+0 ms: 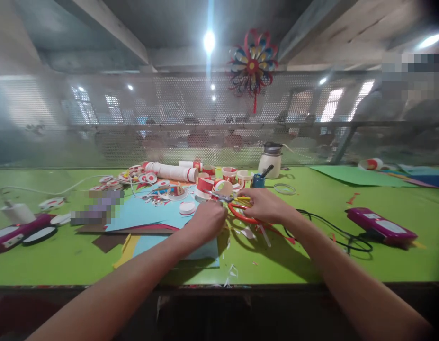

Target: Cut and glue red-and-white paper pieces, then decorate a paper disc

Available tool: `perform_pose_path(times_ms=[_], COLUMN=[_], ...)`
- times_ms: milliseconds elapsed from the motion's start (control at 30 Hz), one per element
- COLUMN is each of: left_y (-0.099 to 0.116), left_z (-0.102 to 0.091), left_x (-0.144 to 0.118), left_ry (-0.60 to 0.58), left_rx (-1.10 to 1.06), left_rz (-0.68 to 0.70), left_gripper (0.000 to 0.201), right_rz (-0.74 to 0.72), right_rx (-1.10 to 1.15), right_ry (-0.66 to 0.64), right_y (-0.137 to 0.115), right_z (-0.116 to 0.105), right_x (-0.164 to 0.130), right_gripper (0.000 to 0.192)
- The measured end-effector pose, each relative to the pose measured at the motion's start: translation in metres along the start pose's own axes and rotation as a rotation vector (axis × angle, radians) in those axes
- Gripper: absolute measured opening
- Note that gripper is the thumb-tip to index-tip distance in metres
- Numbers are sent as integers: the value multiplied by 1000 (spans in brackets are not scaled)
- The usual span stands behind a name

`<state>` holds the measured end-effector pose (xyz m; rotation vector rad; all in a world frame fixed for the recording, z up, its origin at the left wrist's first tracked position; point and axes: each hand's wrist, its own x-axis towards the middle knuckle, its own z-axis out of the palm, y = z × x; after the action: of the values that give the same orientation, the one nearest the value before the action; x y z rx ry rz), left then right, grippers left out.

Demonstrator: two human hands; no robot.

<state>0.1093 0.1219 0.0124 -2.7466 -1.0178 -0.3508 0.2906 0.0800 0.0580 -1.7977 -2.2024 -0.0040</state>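
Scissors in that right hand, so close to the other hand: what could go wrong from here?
The scissors in the right hand work right beside the left hand, so a finger might get nicked. The black cable lies by the right forearm and could snag. Paper scraps near the green table edge might fall off.

Red-handled scissors [246, 215], green table [311, 255]

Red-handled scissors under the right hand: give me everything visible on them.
The red-handled scissors show looped handles of glossy red, plastic-looking material, lying low over the green tabletop. The right hand covers their upper part; the blades are hidden between it and the left hand, so open or closed is unclear.
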Motion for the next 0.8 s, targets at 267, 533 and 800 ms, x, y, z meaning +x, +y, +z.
perform_pose_path(times_ms=[267,533,800], left_y=[-61,-89,-101], left_z=[-26,-16,-22], left_x=[-29,-34,-40], left_ry=[189,371,499], left_rx=[-624,-823,-918], left_rz=[-266,-340,-432], left_gripper=[22,12,11], right_rz=[112,19,26], right_rx=[-182,-101,196], right_ry=[-87,102,143], right_y=[-24,-38,-60], right_z=[30,6,36], right_x=[-43,-7,114], right_gripper=[46,34,24])
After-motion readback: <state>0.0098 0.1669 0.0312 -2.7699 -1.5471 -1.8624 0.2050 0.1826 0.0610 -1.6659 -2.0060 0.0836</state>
